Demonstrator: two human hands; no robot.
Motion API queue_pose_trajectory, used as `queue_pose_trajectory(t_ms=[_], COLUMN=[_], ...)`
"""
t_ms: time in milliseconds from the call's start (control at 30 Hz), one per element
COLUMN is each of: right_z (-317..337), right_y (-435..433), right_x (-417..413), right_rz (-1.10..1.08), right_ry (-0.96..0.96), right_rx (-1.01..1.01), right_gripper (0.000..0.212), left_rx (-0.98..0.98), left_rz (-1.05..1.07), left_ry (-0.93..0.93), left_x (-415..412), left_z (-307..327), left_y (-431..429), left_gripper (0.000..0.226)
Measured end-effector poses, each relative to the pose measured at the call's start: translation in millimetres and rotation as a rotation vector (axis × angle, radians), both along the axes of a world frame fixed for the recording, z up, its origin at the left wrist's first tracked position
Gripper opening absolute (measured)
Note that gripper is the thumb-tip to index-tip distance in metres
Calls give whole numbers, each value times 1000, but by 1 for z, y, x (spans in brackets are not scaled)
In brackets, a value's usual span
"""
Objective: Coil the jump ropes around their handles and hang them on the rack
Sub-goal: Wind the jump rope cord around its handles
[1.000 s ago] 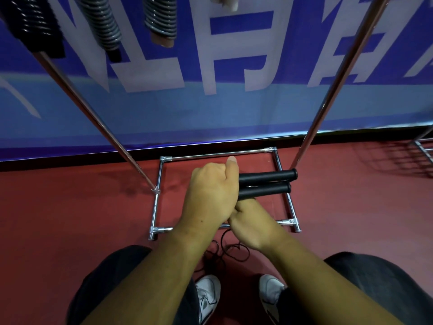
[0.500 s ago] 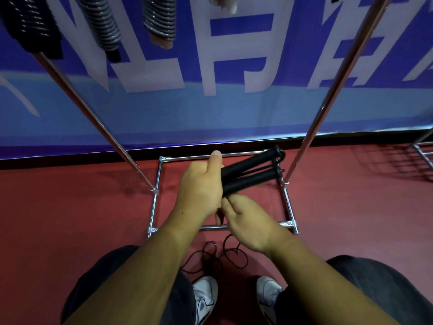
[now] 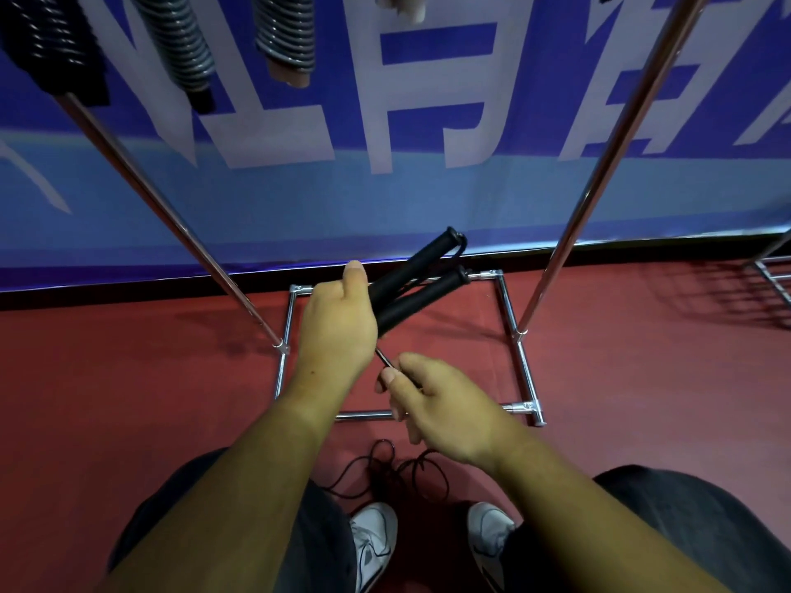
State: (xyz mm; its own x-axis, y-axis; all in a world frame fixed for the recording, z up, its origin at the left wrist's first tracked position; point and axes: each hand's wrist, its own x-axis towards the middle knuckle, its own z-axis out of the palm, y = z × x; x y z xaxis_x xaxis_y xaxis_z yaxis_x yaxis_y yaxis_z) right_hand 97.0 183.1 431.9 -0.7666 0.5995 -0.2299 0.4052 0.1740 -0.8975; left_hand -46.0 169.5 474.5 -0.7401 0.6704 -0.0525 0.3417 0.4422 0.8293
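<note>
My left hand [image 3: 338, 323] grips the near ends of two black jump rope handles [image 3: 417, 280], held side by side and tilted up to the right. Just below it, my right hand [image 3: 441, 395] pinches the thin black rope [image 3: 382, 357] where it leaves the handles. The loose rest of the rope [image 3: 385, 468] lies in loops on the red floor between my shoes. The chrome rack [image 3: 586, 181] stands in front of me, its two slanted poles rising left and right. Several coiled ropes [image 3: 179, 40] hang at the top left.
The rack's chrome base frame [image 3: 520, 365] lies on the red floor [image 3: 128, 400] under my hands. A blue banner wall [image 3: 428, 199] stands close behind. Another metal frame [image 3: 770, 276] shows at the right edge. My white shoes [image 3: 372, 541] are at the bottom.
The handles have tilted from level to pointing up and right, and risen. My right hand has come off the handles and drawn down and back, now pinching the rope.
</note>
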Motion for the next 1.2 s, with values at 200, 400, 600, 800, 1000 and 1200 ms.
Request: queue_pose_trajectory(t_ms=[200, 400, 600, 800, 1000, 1200], right_z=[16, 29, 27, 28, 21, 23], right_y=[3, 10, 21, 29, 43, 45], right_x=[11, 27, 35, 41, 44, 46], right_rz=[123, 165, 133, 63, -7, 11], right_ry=[-64, -64, -130, -49, -6, 118], right_rx=[-139, 37, 455, 497, 123, -165], right_gripper=[36, 46, 13, 13, 27, 43], left_rx=[-209, -461, -632, -744, -561, -359], left_rz=[-204, -283, -337, -567, -763, -760], left_ry=[402, 425, 364, 161, -35, -142], left_x=[-13, -24, -13, -1, 11, 14], left_z=[-10, -39, -39, -30, -5, 8], left_y=[-3, -11, -14, -14, -24, -30], left_gripper=[58, 55, 53, 50, 57, 61])
